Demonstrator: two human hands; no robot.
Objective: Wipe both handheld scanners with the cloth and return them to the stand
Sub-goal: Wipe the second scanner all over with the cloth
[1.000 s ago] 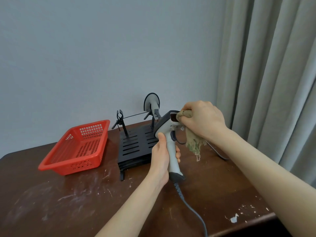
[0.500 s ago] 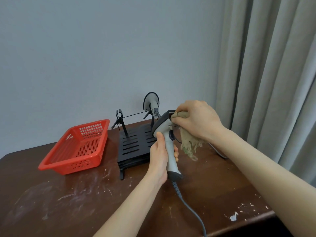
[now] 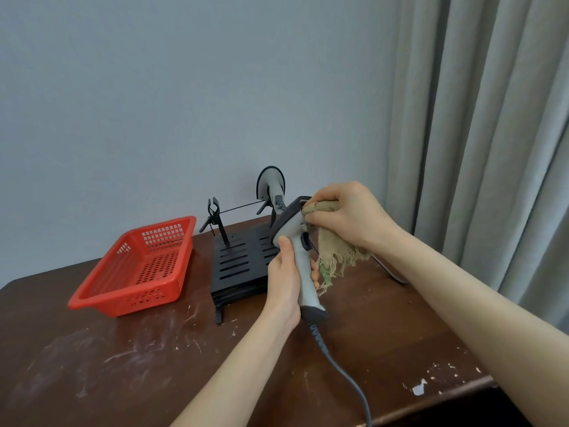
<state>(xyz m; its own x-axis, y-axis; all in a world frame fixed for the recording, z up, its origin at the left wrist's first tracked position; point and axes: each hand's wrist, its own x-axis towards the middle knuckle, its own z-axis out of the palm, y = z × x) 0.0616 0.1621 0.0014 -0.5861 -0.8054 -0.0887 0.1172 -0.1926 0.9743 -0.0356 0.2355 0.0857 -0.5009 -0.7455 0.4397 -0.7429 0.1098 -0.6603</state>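
A red basket (image 3: 132,266) sits at the left on the dark, scuffed table (image 3: 123,365), just beside the stand (image 3: 237,266) and apart from it. The stand is a black slotted base with two upright posts and a thin rod running between them, set near the grey wall (image 3: 184,87). The far scanner (image 3: 272,186) rests on the right post, its round head up against the wall.

In front of the stand's right edge, the left hand (image 3: 284,272) grips the near scanner (image 3: 300,257) by its pale grey handle. The thumb lies up the handle's back and the fingers wrap round the front. This scanner is off the stand, held above the table roughly upright with its dark head tilted up and to the right. A grey cable (image 3: 345,371) runs from its base down to the near table edge.

The cloth (image 3: 335,251), a tan, frayed rag, is pressed to the scanner's head, and its loose end hangs beside the handle. The right hand (image 3: 348,217) has its fingers curled round the bunched top of the cloth and holds it against the head. A dark cable (image 3: 391,272) lies on the table under the right wrist.

A grey curtain (image 3: 492,134) hangs at the far right.
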